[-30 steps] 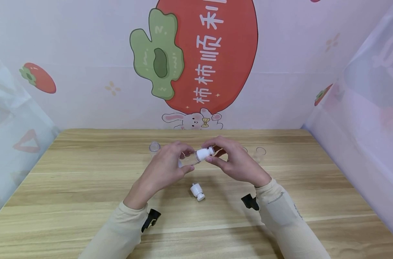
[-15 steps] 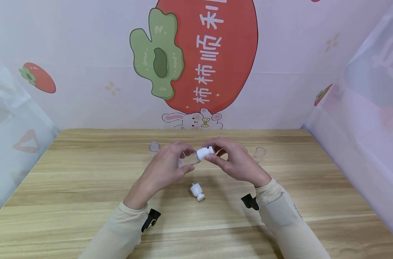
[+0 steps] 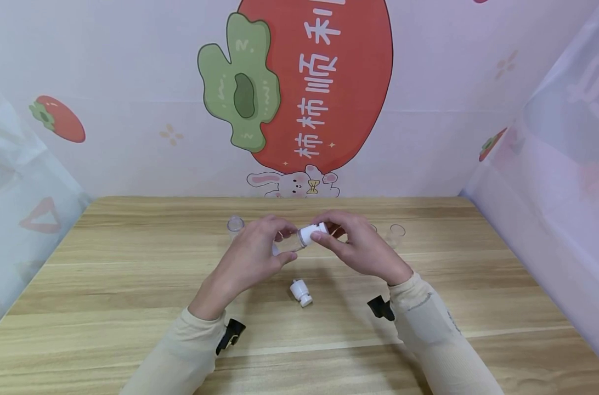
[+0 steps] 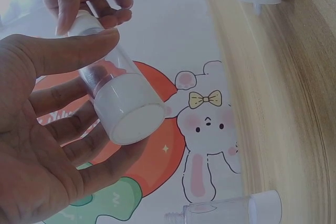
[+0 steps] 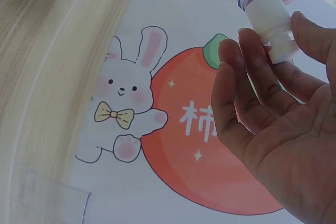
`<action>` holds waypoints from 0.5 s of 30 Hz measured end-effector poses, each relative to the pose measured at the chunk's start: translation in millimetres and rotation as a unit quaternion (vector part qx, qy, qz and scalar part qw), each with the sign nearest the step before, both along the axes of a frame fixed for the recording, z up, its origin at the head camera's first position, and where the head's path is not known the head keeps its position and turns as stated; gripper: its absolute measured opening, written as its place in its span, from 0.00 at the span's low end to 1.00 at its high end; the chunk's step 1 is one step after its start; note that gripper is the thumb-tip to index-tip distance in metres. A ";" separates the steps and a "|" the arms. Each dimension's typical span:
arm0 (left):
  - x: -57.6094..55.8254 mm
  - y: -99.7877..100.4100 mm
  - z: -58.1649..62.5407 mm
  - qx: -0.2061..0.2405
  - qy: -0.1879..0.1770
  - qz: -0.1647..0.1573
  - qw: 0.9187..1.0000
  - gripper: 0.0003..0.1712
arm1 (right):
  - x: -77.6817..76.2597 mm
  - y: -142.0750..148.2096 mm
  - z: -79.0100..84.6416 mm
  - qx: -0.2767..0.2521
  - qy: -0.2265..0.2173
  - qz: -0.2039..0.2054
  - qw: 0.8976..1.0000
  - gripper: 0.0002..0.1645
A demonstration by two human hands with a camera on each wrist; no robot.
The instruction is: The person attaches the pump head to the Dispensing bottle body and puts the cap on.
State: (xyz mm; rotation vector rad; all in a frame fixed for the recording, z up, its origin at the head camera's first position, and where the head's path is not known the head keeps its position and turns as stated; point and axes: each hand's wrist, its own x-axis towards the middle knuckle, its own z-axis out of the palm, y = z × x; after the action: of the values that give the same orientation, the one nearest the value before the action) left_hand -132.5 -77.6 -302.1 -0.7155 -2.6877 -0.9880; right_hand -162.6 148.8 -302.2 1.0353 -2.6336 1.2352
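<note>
My left hand (image 3: pixel 252 253) grips a clear bottle (image 3: pixel 290 243), held tilted above the table. In the left wrist view its white base (image 4: pixel 131 109) faces the camera, with fingers and thumb round the body. At the bottle's neck sits a white pump head (image 3: pixel 309 233). The right hand (image 3: pixel 361 247) holds this pump head between thumb and fingers; in the right wrist view its nozzle end (image 5: pixel 283 50) points toward the palm. Below the hands, a second white pump head (image 3: pixel 301 293) lies on its side on the table.
Another clear bottle (image 3: pixel 235 225) stands behind my left hand, partly hidden. Behind the right hand is a clear cap (image 3: pixel 397 231), with a second rim (image 3: pixel 374 227) mostly covered by the hand. A printed cloth (image 3: pixel 131 137) hangs behind the wooden table (image 3: pixel 107 307).
My right thumb and fingers have shifted slightly around the pump head, which has turned a little. The left hand and the bottle stay almost where they were.
</note>
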 end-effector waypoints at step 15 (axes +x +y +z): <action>1.2 0.8 1.0 -0.004 0.002 0.004 1.000 0.22 | 2.2 -1.4 1.9 0.003 -0.024 -0.026 0.999 0.07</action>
State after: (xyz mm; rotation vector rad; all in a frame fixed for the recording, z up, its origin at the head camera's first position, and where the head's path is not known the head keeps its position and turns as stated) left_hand -131.4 -76.8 -301.1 -0.7071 -2.6915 -0.9725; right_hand -160.4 147.4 -300.3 0.9446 -2.6838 1.2571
